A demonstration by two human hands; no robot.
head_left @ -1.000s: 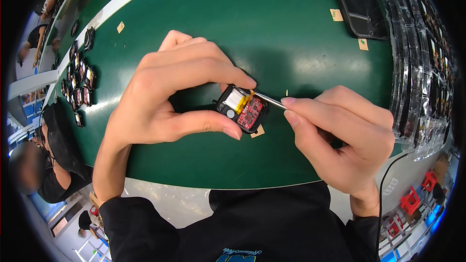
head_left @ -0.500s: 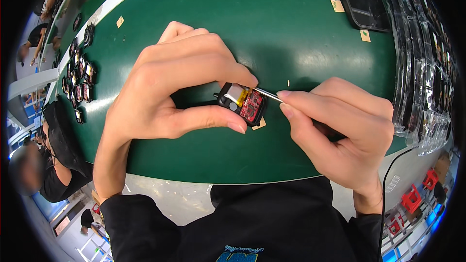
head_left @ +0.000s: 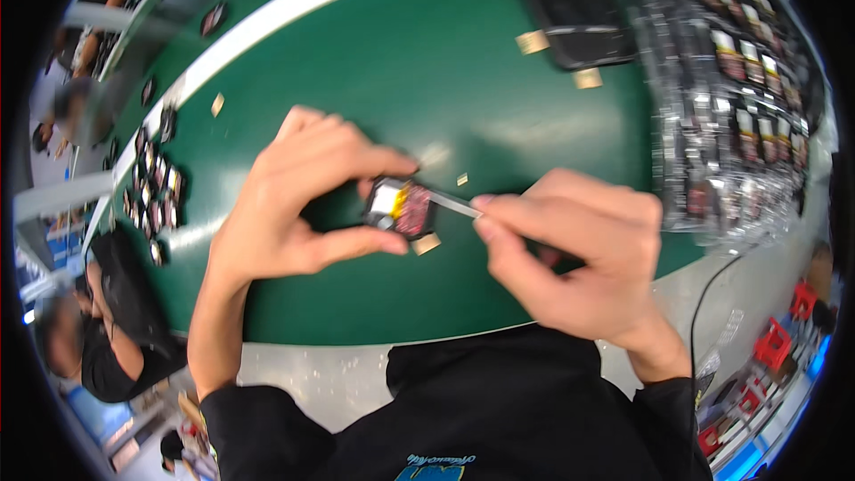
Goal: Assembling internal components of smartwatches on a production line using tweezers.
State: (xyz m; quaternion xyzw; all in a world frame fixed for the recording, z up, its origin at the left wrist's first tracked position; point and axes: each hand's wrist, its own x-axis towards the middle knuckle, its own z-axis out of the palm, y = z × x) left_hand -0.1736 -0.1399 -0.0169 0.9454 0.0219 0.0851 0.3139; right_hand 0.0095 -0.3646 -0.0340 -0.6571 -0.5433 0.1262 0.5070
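Observation:
My left hand (head_left: 298, 205) pinches a small black electronic housing (head_left: 399, 209) by its edges, thumb below and fingers above. Its open face shows a silver battery with yellow tape beside a red circuit board. In my right hand (head_left: 579, 249), thumb and fingers close on a thin silver metal tool (head_left: 456, 205), held like a pen. The tool's tip reaches the board's right edge; blur hides whether it touches. Just below the housing a small tan paper piece (head_left: 427, 244) lies on the green tabletop (head_left: 356, 303).
Several similar housings (head_left: 156, 187) cluster at the far left. Clear plastic trays (head_left: 686, 142) of them stand along the right. A black flat case (head_left: 579, 36) lies at the back, with tan paper pieces (head_left: 533, 42) near it. A person (head_left: 111, 338) sits at the left.
The view has turned, bringing more of the right-hand trays in. My hands keep their grips; the tool's tip has shifted from the board's upper edge to its right edge.

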